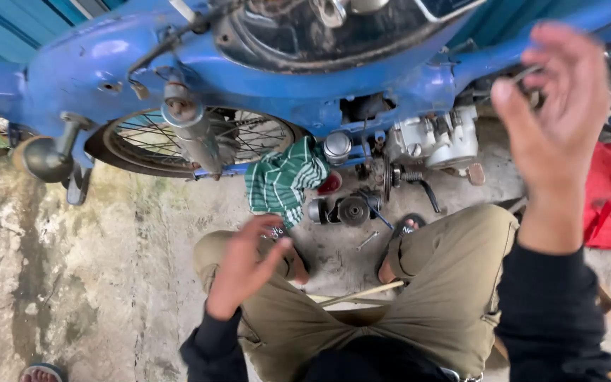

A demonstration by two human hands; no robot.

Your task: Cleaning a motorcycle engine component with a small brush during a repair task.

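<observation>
head view: thin metal rod (528,72) in right hand (553,113)

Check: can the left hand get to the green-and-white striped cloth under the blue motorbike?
Probably yes. The left hand hovers over the knee, just below the green-and-white striped cloth, with nothing between them. Its fingers look empty, though blurred. The right hand is raised well off to the side.

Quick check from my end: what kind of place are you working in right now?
Probably an informal outdoor or roadside motorbike repair spot: a stripped blue motorbike stands on stained, cracked concrete ground, with loose engine parts and a green striped rag laid out beside it.
</observation>
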